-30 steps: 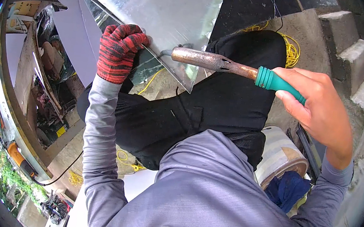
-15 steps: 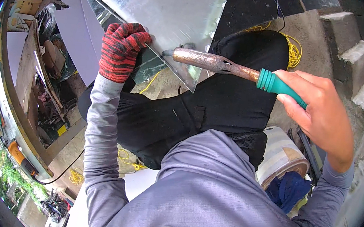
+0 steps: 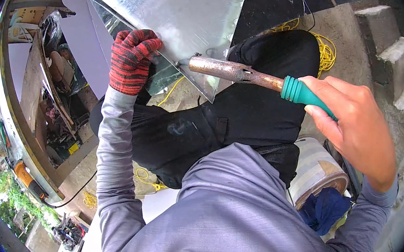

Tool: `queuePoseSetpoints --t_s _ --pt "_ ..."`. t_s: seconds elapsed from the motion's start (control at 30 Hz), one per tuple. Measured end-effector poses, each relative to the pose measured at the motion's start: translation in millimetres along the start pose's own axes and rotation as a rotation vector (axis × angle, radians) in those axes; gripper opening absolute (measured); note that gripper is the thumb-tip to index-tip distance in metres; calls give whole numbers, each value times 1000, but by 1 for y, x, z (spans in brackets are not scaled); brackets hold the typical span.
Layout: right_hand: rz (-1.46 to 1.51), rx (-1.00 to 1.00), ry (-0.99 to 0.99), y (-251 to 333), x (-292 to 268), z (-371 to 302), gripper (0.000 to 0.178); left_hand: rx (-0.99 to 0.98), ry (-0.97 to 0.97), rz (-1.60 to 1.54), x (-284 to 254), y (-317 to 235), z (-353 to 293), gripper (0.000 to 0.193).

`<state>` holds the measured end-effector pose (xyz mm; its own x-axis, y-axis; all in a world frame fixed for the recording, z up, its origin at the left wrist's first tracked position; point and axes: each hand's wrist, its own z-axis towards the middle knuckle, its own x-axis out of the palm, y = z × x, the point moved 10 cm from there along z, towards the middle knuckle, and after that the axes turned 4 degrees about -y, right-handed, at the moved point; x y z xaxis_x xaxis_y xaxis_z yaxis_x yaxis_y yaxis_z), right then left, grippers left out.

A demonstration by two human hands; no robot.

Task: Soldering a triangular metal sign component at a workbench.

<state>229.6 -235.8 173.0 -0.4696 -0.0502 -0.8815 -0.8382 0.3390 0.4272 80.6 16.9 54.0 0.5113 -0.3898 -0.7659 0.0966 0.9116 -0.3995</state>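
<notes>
My left hand, in a red and black knit glove, grips the lower edge of a shiny galvanized metal sheet that leans over my knees. My bare right hand holds the green handle of a large soldering iron. Its brown, rusty barrel lies level, and the tip touches the folded seam of the sheet near its lower corner. Small bits of solder lie on the sheet near the top.
My black trousers fill the middle. A yellow cord lies on the concrete floor behind my knee. A round tin with blue cloth stands at the right. Concrete steps rise upper right. A cluttered workbench runs along the left.
The soldering iron tip has slid slightly left along the seam. My gloved left hand keeps its grip on the sheet's edge.
</notes>
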Motion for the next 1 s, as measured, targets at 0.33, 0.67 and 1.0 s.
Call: queuePoseSetpoints --t_s 0.33,0.67,1.0 --pt "-60 30 29 7 -4 -2 42 -40 -13 -72 5 10 -6 37" --pt "4 27 -4 -1 -10 -2 41 -41 5 12 2 3 -1 36" --pt "4 -18 -11 4 -8 5 38 -126 -36 -92 5 16 -14 38"
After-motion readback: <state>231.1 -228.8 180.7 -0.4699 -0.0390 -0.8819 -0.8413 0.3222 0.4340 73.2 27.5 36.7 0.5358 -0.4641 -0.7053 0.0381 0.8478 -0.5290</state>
